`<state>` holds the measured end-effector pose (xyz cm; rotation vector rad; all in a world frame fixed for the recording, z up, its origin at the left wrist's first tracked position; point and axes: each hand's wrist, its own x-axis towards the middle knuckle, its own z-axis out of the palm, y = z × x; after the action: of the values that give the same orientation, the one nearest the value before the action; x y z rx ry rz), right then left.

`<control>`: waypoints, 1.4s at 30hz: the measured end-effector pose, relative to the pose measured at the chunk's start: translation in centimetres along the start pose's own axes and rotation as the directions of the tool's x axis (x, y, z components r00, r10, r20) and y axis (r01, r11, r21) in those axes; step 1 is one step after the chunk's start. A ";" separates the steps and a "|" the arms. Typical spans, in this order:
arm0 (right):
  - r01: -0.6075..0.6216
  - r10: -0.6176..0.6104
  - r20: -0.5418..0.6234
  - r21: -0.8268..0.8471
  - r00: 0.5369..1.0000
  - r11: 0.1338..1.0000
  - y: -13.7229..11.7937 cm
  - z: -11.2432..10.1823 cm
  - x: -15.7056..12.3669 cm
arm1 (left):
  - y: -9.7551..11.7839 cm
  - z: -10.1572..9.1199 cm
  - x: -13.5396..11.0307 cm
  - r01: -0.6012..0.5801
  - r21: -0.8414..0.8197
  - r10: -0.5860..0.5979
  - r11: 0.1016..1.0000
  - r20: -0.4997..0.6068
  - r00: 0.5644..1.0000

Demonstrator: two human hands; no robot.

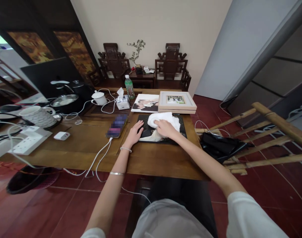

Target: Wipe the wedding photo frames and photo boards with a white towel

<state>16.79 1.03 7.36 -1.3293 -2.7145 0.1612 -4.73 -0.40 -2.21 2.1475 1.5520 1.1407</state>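
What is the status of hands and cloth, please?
Right hand on white cloth, atop black panel. Left hand at panel's left edge. Picture frame just beyond.

Carved wooden chairs [172,61], a potted plant [139,70] and lidded cup [99,99] suggest a home.

White sleeves [251,213], silver bangle [116,173], bracelet [126,149], dark trousers [183,193].

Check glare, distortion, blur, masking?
Head view: pale glare on red floor tiles, lower left; head view: wide-angle stretch in bamboo chair, right; head view: smartphone screen and part of photo print pixelated; head view: white towel reasonably sharp.
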 end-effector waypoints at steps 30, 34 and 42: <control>0.135 -0.135 -0.017 -0.046 0.991 0.990 -3.1 0.8 -3.7 | -0.5 0.1 0.0 -0.026 0.007 0.026 1.000 -0.009 1.000; 0.060 -0.064 -0.062 -0.056 0.996 0.997 -0.8 0.7 0.7 | -0.3 0.1 0.0 -0.015 -0.011 0.015 1.000 -0.014 1.000; 0.155 -0.157 -0.067 -0.035 0.985 0.987 -2.8 1.6 2.8 | 1.5 -0.8 -0.1 -0.009 -0.284 -0.040 0.959 -0.164 0.986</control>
<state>12.64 1.50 6.30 -1.1009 -2.7572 0.0601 -4.24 -1.27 -0.80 1.8899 1.3676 1.4732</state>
